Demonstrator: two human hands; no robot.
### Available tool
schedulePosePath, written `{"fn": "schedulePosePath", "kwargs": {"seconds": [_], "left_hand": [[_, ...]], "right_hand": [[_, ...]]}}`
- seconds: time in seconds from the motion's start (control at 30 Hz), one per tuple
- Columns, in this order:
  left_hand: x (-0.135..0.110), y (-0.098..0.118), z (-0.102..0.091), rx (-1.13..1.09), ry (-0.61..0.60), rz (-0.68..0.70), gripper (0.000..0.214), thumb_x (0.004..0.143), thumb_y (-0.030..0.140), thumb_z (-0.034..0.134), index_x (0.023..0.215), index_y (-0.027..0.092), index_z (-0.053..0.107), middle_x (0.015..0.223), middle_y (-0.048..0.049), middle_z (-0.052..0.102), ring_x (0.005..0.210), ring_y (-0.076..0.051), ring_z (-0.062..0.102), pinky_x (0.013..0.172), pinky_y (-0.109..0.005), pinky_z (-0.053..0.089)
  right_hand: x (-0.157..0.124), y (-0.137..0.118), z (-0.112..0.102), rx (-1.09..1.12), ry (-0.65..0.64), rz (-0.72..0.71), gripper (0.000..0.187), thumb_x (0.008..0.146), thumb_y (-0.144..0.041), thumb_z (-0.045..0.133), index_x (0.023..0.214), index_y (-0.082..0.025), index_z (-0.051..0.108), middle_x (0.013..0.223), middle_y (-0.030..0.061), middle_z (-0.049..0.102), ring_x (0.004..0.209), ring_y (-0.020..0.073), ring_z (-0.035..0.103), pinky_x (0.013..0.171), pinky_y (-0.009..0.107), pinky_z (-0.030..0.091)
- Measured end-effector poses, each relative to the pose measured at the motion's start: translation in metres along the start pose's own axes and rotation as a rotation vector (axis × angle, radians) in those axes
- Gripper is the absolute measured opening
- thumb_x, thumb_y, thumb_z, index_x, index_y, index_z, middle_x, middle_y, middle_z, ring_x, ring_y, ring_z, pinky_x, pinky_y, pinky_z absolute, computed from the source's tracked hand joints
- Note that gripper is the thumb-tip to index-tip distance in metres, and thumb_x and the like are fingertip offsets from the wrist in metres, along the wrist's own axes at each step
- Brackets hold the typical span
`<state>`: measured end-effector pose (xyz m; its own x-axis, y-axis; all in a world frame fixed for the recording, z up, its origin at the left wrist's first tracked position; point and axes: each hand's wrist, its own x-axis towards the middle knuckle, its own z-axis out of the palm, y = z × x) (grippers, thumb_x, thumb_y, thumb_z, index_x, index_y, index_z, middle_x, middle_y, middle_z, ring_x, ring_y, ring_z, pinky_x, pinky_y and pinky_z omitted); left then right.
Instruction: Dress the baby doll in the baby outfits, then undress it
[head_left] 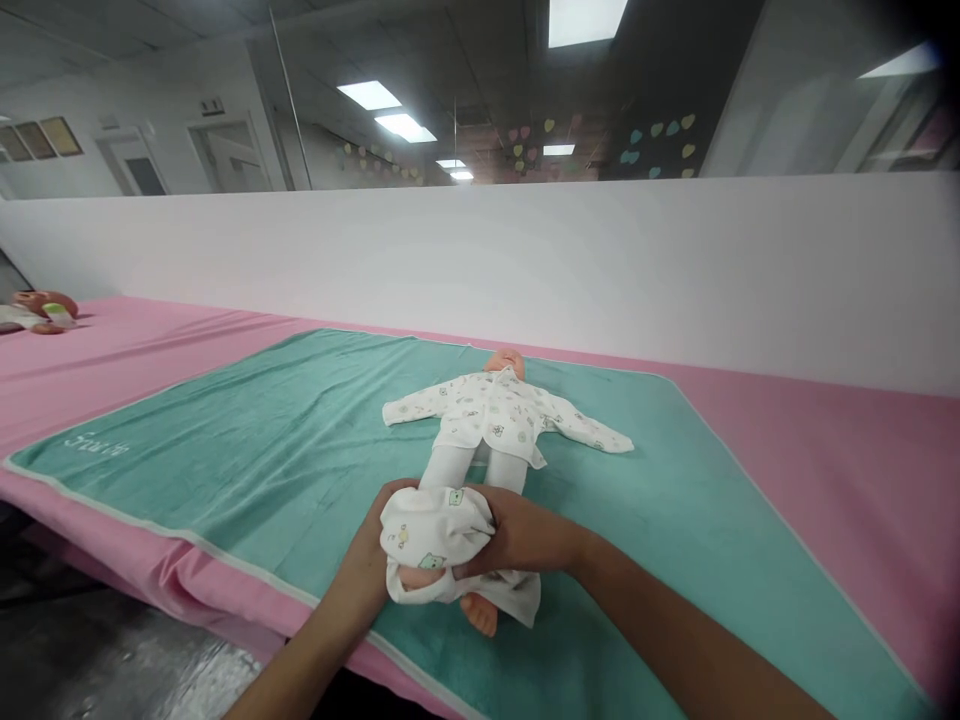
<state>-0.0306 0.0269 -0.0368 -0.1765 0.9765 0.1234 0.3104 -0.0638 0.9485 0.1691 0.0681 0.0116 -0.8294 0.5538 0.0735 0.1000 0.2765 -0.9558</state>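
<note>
A baby doll (506, 470) lies on its back, head away from me, in a white printed jacket (491, 410) with both sleeves spread out. White printed pants (435, 530) are bunched around one of its lower legs at the near end. My left hand (379, 530) grips the pants from the left, its fingers partly hidden behind the cloth. From the right, my right hand (525, 530) is closed on the same pants, thumb near the opening. Part of one foot shows inside the opening. The doll's other foot (480, 612) is bare, beside the loose pant leg.
Under the doll is a green blanket (247, 430) spread over a pink table cover (847, 440). Another doll (45, 310) lies at the far left. A low white wall (480, 255) runs along the back, with a mirror or glass panel above it.
</note>
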Motion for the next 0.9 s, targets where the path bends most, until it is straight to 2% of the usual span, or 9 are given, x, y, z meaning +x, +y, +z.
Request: {"fn": "schedulePosePath", "kwargs": {"seconds": [0.17, 0.3, 0.4, 0.5, 0.57, 0.73, 0.83, 0.9], "left_hand": [[-0.013, 0.021, 0.001, -0.029, 0.034, -0.061, 0.035, 0.063, 0.034, 0.064, 0.095, 0.018, 0.059, 0.089, -0.0066, 0.066, 0.086, -0.025, 0.063, 0.075, -0.033, 0.051], [-0.012, 0.023, 0.004, -0.036, 0.040, -0.082, 0.026, 0.061, 0.031, 0.066, 0.083, 0.018, 0.060, 0.077, -0.0054, 0.064, 0.080, -0.026, 0.062, 0.070, -0.033, 0.051], [-0.011, 0.025, 0.007, -0.043, 0.032, -0.100, 0.020, 0.062, 0.031, 0.065, 0.076, 0.017, 0.060, 0.072, -0.0058, 0.063, 0.077, -0.026, 0.061, 0.066, -0.034, 0.050], [-0.013, 0.026, 0.006, -0.071, 0.007, -0.087, 0.022, 0.063, 0.030, 0.063, 0.081, 0.016, 0.061, 0.079, -0.0063, 0.064, 0.081, -0.026, 0.061, 0.069, -0.034, 0.050], [-0.014, 0.026, 0.002, -0.088, -0.013, -0.071, 0.028, 0.064, 0.027, 0.062, 0.090, 0.016, 0.061, 0.085, -0.0059, 0.065, 0.085, -0.025, 0.061, 0.073, -0.033, 0.050], [-0.010, 0.026, -0.014, -0.234, -0.121, -0.124, 0.039, 0.070, 0.018, 0.057, 0.109, 0.018, 0.054, 0.099, -0.0043, 0.065, 0.090, -0.021, 0.061, 0.073, -0.028, 0.048], [-0.009, 0.022, -0.018, -0.376, -0.204, -0.144, 0.035, 0.081, 0.025, 0.054, 0.115, 0.020, 0.051, 0.114, -0.0056, 0.061, 0.101, -0.021, 0.058, 0.082, -0.029, 0.046], [-0.012, 0.013, -0.017, -0.430, -0.233, -0.095, 0.040, 0.082, 0.035, 0.057, 0.119, 0.021, 0.049, 0.122, -0.0075, 0.057, 0.109, -0.024, 0.054, 0.087, -0.032, 0.045]], "right_hand": [[-0.001, 0.000, 0.000, -0.057, -0.051, 0.051, 0.057, 0.060, -0.029, 0.078, 0.112, -0.022, 0.056, 0.106, 0.0010, 0.063, 0.100, 0.0213, 0.057, 0.083, 0.032, 0.046], [-0.001, 0.003, 0.005, -0.244, 0.025, 0.114, 0.065, 0.055, -0.036, 0.080, 0.113, -0.024, 0.054, 0.103, 0.0001, 0.064, 0.095, 0.0218, 0.058, 0.076, 0.029, 0.044], [0.000, 0.008, 0.013, -0.363, 0.122, 0.093, 0.052, 0.064, -0.038, 0.074, 0.109, -0.024, 0.053, 0.099, 0.0001, 0.066, 0.088, 0.0207, 0.060, 0.067, 0.027, 0.042], [0.002, 0.015, 0.020, -0.439, 0.277, 0.041, 0.027, 0.075, -0.035, 0.062, 0.096, -0.020, 0.053, 0.088, 0.0002, 0.065, 0.077, 0.0177, 0.059, 0.060, 0.026, 0.038], [0.003, 0.019, 0.024, -0.450, 0.350, 0.023, 0.019, 0.075, -0.031, 0.060, 0.085, -0.019, 0.050, 0.079, -0.0007, 0.063, 0.070, 0.0152, 0.056, 0.056, 0.025, 0.035], [0.005, 0.022, 0.030, -0.398, 0.520, 0.054, 0.017, 0.077, -0.026, 0.053, 0.073, -0.021, 0.037, 0.068, -0.0020, 0.054, 0.059, 0.0124, 0.048, 0.049, 0.025, 0.031], [0.009, 0.025, 0.031, -0.387, 0.591, 0.059, 0.019, 0.077, -0.027, 0.055, 0.074, -0.022, 0.037, 0.074, 0.0007, 0.055, 0.065, 0.0154, 0.050, 0.054, 0.028, 0.037], [0.012, 0.028, 0.032, -0.411, 0.634, 0.042, 0.018, 0.076, -0.025, 0.056, 0.075, -0.022, 0.038, 0.078, 0.0022, 0.055, 0.068, 0.0172, 0.051, 0.057, 0.030, 0.040]]}}
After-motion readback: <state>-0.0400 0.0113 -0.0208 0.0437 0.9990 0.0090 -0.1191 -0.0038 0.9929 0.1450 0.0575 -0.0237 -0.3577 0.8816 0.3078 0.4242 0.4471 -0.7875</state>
